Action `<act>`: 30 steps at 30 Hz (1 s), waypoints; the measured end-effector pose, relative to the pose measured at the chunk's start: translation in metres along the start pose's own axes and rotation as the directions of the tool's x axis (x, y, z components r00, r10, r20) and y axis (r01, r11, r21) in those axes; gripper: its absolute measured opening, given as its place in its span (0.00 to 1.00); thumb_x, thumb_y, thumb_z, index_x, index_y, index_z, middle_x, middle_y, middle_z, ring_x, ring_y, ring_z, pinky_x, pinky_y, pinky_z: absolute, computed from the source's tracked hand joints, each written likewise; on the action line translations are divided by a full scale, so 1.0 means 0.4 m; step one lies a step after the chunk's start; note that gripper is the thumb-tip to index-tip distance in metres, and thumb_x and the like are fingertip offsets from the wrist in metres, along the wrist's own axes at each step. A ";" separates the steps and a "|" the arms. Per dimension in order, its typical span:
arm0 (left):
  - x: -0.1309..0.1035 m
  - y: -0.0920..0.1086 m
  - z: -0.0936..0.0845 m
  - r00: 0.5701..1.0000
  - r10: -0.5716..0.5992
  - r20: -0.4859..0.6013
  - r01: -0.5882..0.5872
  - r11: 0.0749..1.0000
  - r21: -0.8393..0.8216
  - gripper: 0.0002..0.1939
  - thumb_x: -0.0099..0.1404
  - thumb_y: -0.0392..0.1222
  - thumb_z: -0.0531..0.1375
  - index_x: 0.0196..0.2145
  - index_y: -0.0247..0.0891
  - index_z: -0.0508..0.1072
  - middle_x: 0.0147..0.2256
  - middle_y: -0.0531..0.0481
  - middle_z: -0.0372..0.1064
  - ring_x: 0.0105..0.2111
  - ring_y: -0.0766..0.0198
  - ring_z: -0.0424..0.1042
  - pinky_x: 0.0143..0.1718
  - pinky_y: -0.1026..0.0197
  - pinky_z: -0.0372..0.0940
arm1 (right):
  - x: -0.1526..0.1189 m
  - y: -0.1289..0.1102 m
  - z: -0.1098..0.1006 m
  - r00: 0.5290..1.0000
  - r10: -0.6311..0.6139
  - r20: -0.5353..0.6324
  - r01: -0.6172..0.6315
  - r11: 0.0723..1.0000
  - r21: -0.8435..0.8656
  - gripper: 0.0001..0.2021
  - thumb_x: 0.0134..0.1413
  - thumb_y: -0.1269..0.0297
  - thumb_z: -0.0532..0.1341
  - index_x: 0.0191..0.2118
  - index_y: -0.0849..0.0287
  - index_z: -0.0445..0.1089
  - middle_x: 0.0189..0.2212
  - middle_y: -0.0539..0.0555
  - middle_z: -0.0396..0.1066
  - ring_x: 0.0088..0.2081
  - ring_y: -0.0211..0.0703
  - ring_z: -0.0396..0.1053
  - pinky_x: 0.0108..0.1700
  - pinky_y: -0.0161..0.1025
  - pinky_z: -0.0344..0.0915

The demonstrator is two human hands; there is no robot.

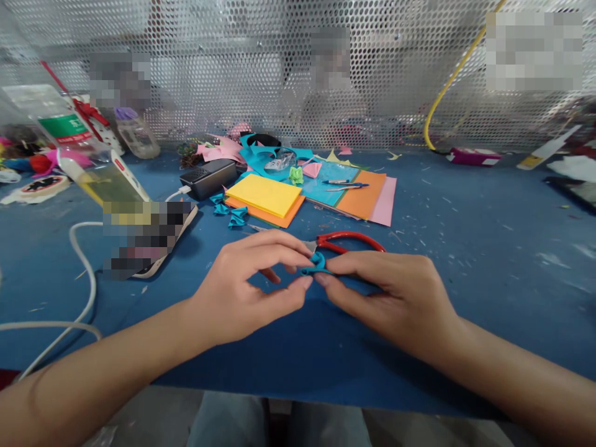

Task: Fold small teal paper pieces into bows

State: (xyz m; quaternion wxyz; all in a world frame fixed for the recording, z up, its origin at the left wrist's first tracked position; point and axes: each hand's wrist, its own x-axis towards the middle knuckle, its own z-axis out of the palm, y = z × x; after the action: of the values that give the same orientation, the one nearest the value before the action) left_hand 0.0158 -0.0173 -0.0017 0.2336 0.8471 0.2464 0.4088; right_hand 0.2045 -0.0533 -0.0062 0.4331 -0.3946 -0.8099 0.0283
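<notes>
A small curled piece of blue paper (pixel 317 264) is held up between my hands, above the table near its front edge. My right hand (pixel 395 298) pinches its right end with thumb and forefinger. From the other side, my left hand (pixel 254 279) has its thumb and fingertips closed around the left end of the paper. Just behind my hands lie scissors with red handles (pixel 351 234), partly covered by my fingers. Farther back to the left sit several folded blue paper pieces (pixel 238 217).
Yellow paper sheets (pixel 265 194) lie over orange ones, beside more coloured sheets (pixel 361 202) topped by pens. At left are a propped phone (pixel 153 242), a white cable (pixel 88 279), a black box (pixel 209 178) and a plastic bottle (pixel 95 152). A perforated metal screen (pixel 261 81) stands behind.
</notes>
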 end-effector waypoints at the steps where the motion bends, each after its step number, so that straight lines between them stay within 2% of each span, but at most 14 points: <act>1: 0.000 -0.001 0.000 0.999 -0.036 0.001 0.036 0.999 -0.020 0.07 0.54 0.33 0.63 0.33 0.38 0.73 0.38 0.49 0.72 0.33 0.68 0.72 0.24 0.71 0.69 | 0.000 -0.001 0.000 1.000 -0.006 -0.015 0.006 1.000 0.000 0.03 0.51 0.71 0.60 0.29 0.57 0.68 0.21 0.45 0.72 0.21 0.31 0.68 0.25 0.27 0.63; 5: 0.000 -0.004 -0.001 0.997 -0.073 -0.011 0.072 0.996 -0.050 0.05 0.55 0.35 0.63 0.32 0.38 0.74 0.37 0.48 0.71 0.35 0.66 0.72 0.22 0.72 0.68 | -0.002 -0.006 -0.002 0.999 0.002 -0.035 -0.003 1.000 -0.014 0.04 0.50 0.71 0.60 0.27 0.57 0.68 0.20 0.46 0.72 0.21 0.31 0.67 0.25 0.27 0.62; 9: 0.000 0.001 -0.002 1.000 -0.006 0.018 0.006 1.000 -0.002 0.06 0.57 0.32 0.60 0.34 0.38 0.74 0.39 0.48 0.71 0.36 0.66 0.72 0.25 0.70 0.69 | -0.003 -0.008 -0.002 1.000 0.014 -0.010 -0.015 1.000 -0.022 0.03 0.50 0.71 0.60 0.28 0.57 0.68 0.22 0.46 0.73 0.22 0.32 0.69 0.26 0.28 0.63; 18: 0.005 -0.002 -0.001 0.991 0.127 0.042 -0.130 0.987 0.093 0.06 0.56 0.30 0.60 0.32 0.36 0.72 0.37 0.47 0.71 0.36 0.65 0.72 0.34 0.65 0.69 | -0.003 -0.002 0.004 1.000 -0.001 0.008 0.001 0.999 -0.033 0.02 0.50 0.71 0.60 0.29 0.58 0.69 0.23 0.47 0.74 0.24 0.33 0.70 0.28 0.29 0.63; 25: 0.005 -0.001 -0.002 0.994 0.089 0.064 -0.092 0.994 0.054 0.07 0.55 0.29 0.60 0.33 0.35 0.72 0.34 0.48 0.69 0.28 0.71 0.69 0.26 0.70 0.68 | -0.002 -0.004 -0.001 0.998 -0.024 0.055 0.024 1.000 0.003 0.03 0.51 0.71 0.59 0.29 0.57 0.66 0.23 0.49 0.71 0.25 0.34 0.69 0.29 0.30 0.65; 30: 0.003 -0.005 0.000 0.994 0.083 0.074 -0.083 0.997 -0.009 0.07 0.57 0.30 0.60 0.34 0.36 0.71 0.32 0.49 0.69 0.29 0.70 0.70 0.27 0.71 0.69 | 0.002 -0.004 -0.002 0.997 -0.015 0.078 0.012 0.999 0.037 0.04 0.52 0.73 0.57 0.29 0.57 0.65 0.24 0.49 0.69 0.26 0.33 0.68 0.30 0.30 0.65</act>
State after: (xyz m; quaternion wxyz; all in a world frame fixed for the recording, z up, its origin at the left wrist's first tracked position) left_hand 0.0160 -0.0150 -0.0021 0.2281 0.8706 0.2007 0.3870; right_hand 0.2038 -0.0544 -0.0046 0.4085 -0.3797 -0.8282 0.0558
